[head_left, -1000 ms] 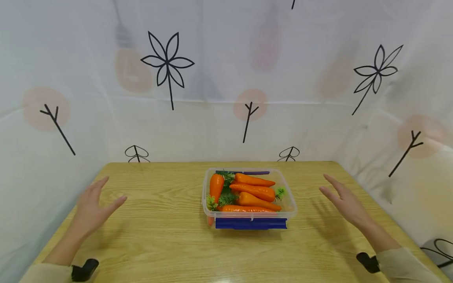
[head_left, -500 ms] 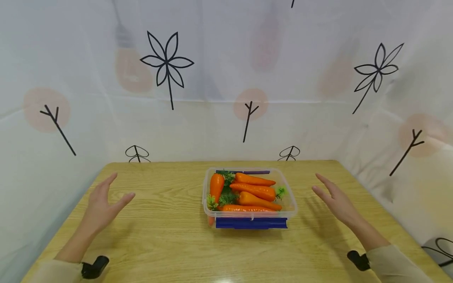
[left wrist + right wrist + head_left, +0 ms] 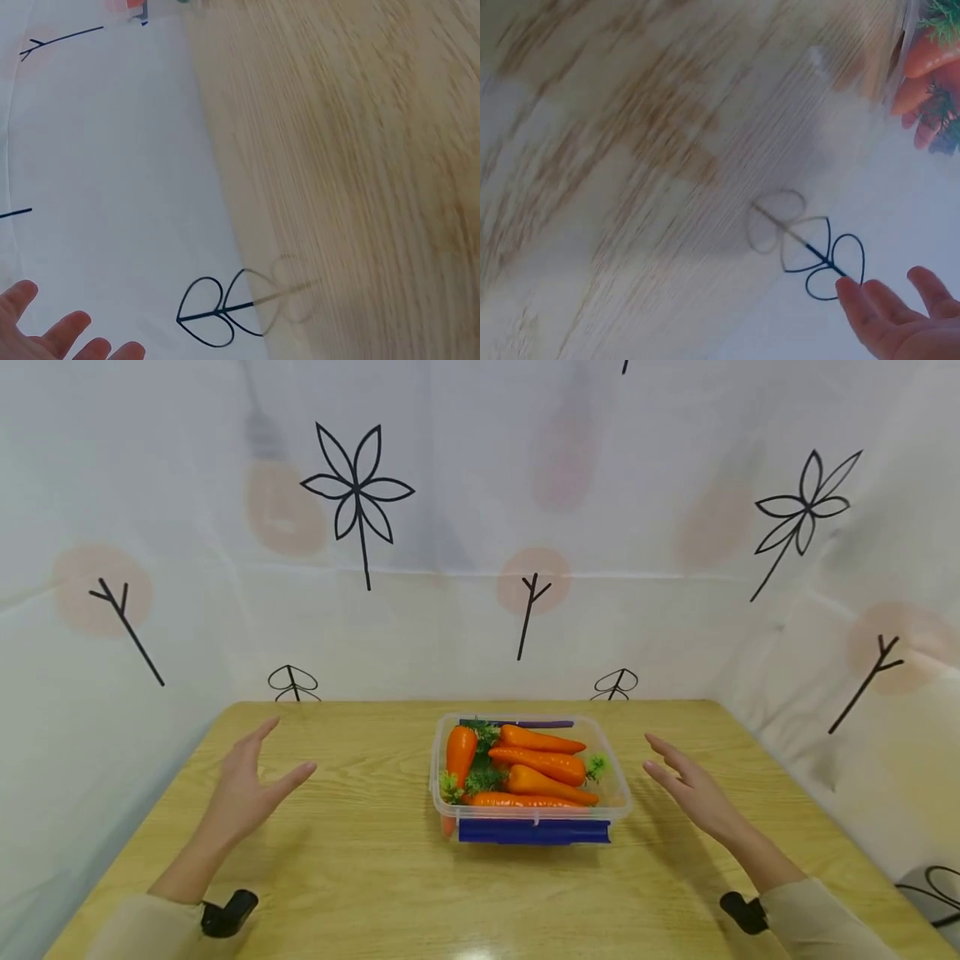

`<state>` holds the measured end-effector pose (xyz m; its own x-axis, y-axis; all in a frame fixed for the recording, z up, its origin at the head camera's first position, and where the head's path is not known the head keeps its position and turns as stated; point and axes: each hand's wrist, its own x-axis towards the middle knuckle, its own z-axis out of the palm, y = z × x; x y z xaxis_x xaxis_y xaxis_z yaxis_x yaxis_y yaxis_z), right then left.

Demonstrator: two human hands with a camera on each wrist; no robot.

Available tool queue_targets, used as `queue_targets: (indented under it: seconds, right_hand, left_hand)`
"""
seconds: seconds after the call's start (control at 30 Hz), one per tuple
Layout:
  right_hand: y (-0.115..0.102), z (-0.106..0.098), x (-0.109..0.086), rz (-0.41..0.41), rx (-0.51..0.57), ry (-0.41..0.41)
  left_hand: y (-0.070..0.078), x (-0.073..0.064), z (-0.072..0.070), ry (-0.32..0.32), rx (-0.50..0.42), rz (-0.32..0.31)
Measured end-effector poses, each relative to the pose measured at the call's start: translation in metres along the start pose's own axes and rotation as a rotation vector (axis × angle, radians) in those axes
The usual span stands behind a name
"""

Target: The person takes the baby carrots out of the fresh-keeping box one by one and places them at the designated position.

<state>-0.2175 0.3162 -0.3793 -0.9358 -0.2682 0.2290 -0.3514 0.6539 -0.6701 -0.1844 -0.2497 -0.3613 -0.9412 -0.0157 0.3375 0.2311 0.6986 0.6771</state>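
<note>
In the head view a clear plastic box (image 3: 619,793) with blue side clips stands on the wooden table, its top uncovered. Several orange carrots (image 3: 543,766) with green leafy tops lie inside. My left hand (image 3: 243,789) is held over the table left of the box, thumb and fingers spread apart, holding nothing. On the other side, nearer the box, my right hand (image 3: 697,793) also hovers with fingers extended and holds nothing. Fingers of the left hand show in the left wrist view's lower corner. The right wrist view catches the right fingers and some carrots (image 3: 930,60).
The light wooden table (image 3: 360,877) reaches back to a white cloth (image 3: 435,635) printed with black flowers and twigs, which also hangs along both sides. A black wrist camera (image 3: 228,913) sits on the left wrist, another camera (image 3: 744,912) on the right.
Both hands have moved inward toward the box, the left hand to the right and the right hand to the left. The box and carrots have stayed in place.
</note>
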Motion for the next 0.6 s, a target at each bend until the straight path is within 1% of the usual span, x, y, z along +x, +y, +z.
queue_targets:
  seconds: [0.2, 0.43, 0.6]
  right_hand:
    - [-0.001, 0.005, 0.004, -0.016, 0.034, -0.027]
    - [-0.003, 0.011, 0.010, -0.032, 0.085, -0.060]
    - [-0.001, 0.017, 0.014, -0.063, 0.109, -0.088]
  left_hand:
    - [0.008, 0.004, 0.008, -0.026, -0.006, 0.010]
    - [0.018, 0.011, 0.018, -0.031, -0.046, 0.058]
    - [0.023, 0.016, 0.025, -0.046, -0.065, 0.069]
